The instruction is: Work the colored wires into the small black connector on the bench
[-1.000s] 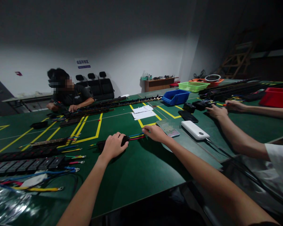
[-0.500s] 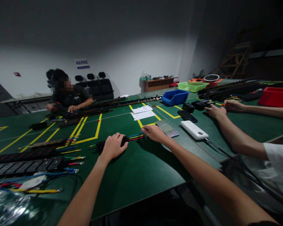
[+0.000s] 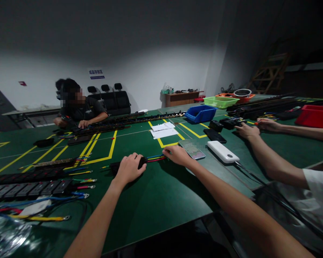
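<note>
My left hand [image 3: 130, 166] is wrapped over a black block-shaped part [image 3: 114, 167] lying on the green table [image 3: 150, 200], and covers most of it. Blue, yellow and red wires [image 3: 154, 158] run out of its right end. At their far end, the fingertips of my right hand [image 3: 175, 154] pinch the wires; the tips themselves are partly hidden. A short green-yellow wire end [image 3: 104, 167] sticks out on the left side of the part. Close beyond my right hand lies a phone [image 3: 192, 149].
Black socket strips [image 3: 29, 190] with lugged wires lie at left. A white power bank [image 3: 223, 152], papers [image 3: 164, 130] and a blue bin [image 3: 200, 112] are on the right half. A co-worker's hands [image 3: 247, 129] work at right; another person [image 3: 82, 109] sits across.
The view has shifted very slightly. Both my hands stay almost in place, the left on the black part and the right at the wire ends.
</note>
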